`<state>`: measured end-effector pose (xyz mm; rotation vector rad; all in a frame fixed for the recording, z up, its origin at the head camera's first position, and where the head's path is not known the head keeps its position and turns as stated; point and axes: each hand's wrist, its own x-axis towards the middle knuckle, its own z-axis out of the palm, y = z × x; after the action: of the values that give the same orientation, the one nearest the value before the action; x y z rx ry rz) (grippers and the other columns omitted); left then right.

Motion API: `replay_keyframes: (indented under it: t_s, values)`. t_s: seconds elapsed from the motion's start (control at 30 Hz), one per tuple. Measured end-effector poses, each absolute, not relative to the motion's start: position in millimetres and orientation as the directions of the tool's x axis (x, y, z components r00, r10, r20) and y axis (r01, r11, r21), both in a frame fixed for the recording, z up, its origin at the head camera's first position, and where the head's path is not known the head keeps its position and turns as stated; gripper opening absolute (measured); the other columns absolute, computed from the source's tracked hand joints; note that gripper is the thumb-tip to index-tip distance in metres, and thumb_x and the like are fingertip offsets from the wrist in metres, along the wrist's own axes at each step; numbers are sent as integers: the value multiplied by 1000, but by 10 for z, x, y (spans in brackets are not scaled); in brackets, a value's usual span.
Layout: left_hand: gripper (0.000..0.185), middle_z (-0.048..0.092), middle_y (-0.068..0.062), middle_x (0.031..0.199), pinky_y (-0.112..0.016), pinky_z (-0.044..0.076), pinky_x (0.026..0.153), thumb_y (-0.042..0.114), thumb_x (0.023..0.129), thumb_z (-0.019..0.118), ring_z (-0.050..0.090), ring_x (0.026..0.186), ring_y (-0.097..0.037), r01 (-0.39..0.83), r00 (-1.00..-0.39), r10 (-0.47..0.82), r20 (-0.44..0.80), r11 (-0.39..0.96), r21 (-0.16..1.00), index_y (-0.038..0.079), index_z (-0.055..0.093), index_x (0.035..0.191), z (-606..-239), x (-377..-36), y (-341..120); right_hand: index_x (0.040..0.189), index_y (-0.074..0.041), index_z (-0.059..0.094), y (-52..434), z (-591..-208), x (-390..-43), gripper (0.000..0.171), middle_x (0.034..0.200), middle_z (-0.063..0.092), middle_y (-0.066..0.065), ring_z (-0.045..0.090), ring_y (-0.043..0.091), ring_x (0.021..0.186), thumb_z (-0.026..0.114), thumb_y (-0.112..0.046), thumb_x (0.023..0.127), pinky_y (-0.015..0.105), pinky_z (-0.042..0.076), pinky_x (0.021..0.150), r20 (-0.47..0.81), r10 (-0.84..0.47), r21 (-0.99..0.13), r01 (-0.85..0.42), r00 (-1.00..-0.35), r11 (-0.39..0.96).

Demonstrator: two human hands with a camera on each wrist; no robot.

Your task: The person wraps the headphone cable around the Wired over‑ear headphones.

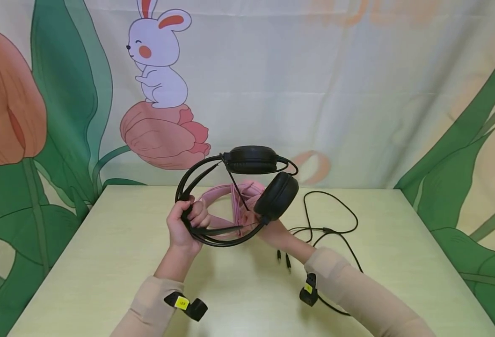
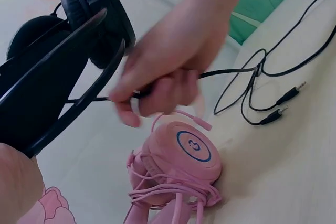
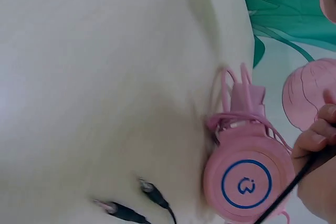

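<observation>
My left hand grips the headband of a black over-ear headset, raised above the table with both ear cups toward the right. Behind the headset in the head view, my right hand holds its black cable with curled fingers, just below the ear cups. From there the cable runs down to the tabletop. A pink headset with its own cord wound around it rests on the table behind the hands. The black headset partly covers it in the head view.
Loops of black cable lie on the right side of the pale table, ending in two audio plugs. A curtain printed with a rabbit and tulips hangs behind the table. Each sleeve carries a small black wrist camera.
</observation>
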<state>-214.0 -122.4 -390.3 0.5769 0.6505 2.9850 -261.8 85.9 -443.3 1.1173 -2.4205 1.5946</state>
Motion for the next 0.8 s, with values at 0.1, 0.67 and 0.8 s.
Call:
replay_keyframes:
  t_s: [0.1, 0.67, 0.8]
  values:
    - [32, 14, 2, 54, -20, 8, 44, 9, 88, 11, 11, 45, -8, 82, -952, 50, 303, -910, 407, 12, 34, 66, -3897, -2153, -1265, 80, -6, 50, 879, -4464, -2540, 19, 62, 39, -4, 34, 6, 52, 43, -13, 96, 20, 30, 52, 260, -540, -746, -522, -800, 414]
    - [30, 14, 3, 54, -23, 2, 46, 5, 88, 18, 10, 45, -9, 174, -982, -110, 153, -835, 522, 14, 31, 63, -3949, -2165, -1377, 80, -12, 61, 958, -4389, -2269, 26, 61, 45, -9, 28, 1, 48, 43, -18, 96, 18, 26, 46, 307, -535, -592, -598, -787, 540]
    - [28, 15, 3, 53, -23, 5, 45, 3, 85, 24, 11, 44, -9, 241, -970, -201, 134, -775, 584, 13, 30, 60, -3951, -2175, -1367, 80, -16, 60, 1021, -4390, -2227, 25, 58, 40, -11, 27, -1, 47, 42, -20, 97, 17, 27, 45, 292, -558, -575, -609, -777, 547]
